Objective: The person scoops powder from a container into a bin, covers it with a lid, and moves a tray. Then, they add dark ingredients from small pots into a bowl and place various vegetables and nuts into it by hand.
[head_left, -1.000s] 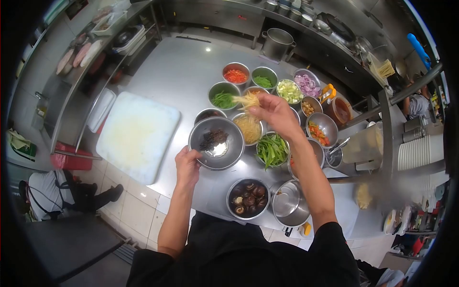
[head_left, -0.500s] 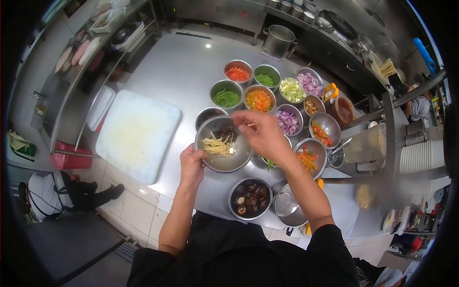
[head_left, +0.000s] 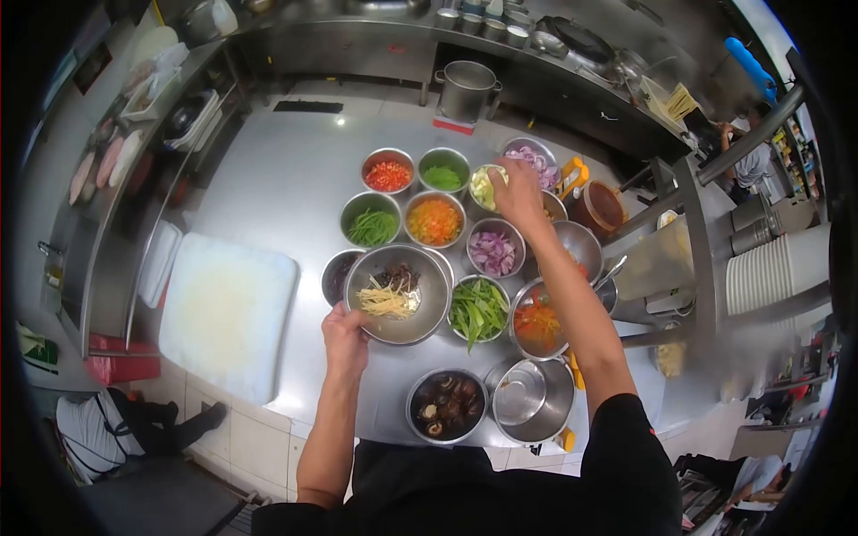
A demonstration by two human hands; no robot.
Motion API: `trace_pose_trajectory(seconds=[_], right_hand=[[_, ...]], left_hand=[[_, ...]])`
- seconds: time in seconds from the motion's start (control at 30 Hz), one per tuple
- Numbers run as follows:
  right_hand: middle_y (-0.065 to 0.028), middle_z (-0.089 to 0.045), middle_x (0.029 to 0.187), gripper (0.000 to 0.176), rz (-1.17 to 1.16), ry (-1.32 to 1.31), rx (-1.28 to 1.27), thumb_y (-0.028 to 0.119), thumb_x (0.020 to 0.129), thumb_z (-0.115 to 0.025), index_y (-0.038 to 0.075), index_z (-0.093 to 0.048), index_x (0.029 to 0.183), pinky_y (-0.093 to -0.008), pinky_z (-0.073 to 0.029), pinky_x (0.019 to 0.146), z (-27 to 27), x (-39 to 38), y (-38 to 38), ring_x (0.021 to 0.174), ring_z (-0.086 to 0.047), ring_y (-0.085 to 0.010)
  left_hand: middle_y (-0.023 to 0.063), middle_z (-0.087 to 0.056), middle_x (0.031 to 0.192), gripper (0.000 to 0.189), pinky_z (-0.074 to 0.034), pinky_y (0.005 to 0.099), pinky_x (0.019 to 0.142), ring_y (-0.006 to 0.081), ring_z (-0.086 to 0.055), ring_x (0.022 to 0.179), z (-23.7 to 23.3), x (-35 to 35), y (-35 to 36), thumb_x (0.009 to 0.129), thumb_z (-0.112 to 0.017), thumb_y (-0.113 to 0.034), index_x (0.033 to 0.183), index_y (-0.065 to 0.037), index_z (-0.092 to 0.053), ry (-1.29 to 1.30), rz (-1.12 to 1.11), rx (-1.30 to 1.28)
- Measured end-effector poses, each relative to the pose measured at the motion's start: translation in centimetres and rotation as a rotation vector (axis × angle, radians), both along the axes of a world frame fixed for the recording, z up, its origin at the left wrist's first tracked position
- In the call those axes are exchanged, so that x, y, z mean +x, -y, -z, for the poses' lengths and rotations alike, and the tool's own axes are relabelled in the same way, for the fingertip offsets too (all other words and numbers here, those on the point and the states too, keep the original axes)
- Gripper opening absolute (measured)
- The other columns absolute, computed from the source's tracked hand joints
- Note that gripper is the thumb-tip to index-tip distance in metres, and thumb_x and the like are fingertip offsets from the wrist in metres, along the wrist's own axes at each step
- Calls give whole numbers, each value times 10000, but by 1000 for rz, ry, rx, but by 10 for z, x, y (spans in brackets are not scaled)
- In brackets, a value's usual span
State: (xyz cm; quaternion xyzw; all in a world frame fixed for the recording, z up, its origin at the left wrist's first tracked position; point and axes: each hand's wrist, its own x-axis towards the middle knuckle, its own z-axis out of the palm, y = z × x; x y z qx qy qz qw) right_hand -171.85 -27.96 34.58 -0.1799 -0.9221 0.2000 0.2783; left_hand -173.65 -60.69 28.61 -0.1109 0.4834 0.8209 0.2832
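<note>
My left hand grips the near-left rim of a metal bowl, tilted slightly toward me. Inside lie pale yellow strips, dark shredded pieces and a bit of something white. Farther off, my right hand is at a metal container of chopped pale green vegetable. Its fingers are curled together at the pieces; what they pinch is hidden. Sliced purple onion lies in the container just beyond this hand, and chopped purple onion in one nearer me.
Around the bowl stand containers of red pieces, green strips, diced orange pepper, green slices and dark mushrooms. A white cutting board lies left. A metal rack post rises at right.
My right hand has moved from above the held bowl out to the chopped pale green vegetable. My left hand keeps hold of the bowl. The whole view has shifted.
</note>
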Motion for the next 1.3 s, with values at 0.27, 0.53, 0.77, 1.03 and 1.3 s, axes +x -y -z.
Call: trace_pose_trajectory(seconds=[0.27,0.53,0.77,1.03,1.3], right_hand=[[-212,-418,1218,707,409,397,221,640,801,-456,114,-436,1274,-550,-287,950,62,-27,-30,1181,-336,-417],[-176,-468,1081,438,369,187,178,443,810,-546,99,-571,1081,-528,-343,877,81,-28,-31,1029,-427,-351],[-181,-476,989,271,230,92,174,281,812,-566,61,-580,970,-447,-412,809,85,-32,-43,941,-463,-356],[-144,-534,861,165,175,-27,279,212,800,-570,49,-596,798,-422,-479,709,93,-36,-54,834,-550,-327],[-158,-555,778,181,246,-159,234,196,783,-594,26,-594,720,-443,-494,636,100,-42,-69,683,-587,-354]], left_hand=[[125,-642,952,374,-515,254,698,182,-631,779,20,-13,-42,666,-454,88,1025,65,-558,-25,100,59],[138,-626,1010,402,-500,281,793,198,-620,870,15,-12,-44,662,-450,88,1053,71,-541,0,117,83],[40,-612,701,156,-340,187,449,70,-484,513,8,-11,-50,672,-521,68,788,-18,-580,12,47,55],[30,-615,704,152,-315,186,436,62,-473,512,6,-11,-51,668,-531,65,777,-27,-584,20,62,15],[31,-616,720,138,-328,190,456,66,-483,539,12,-16,-61,673,-536,60,769,-30,-576,19,38,36]])
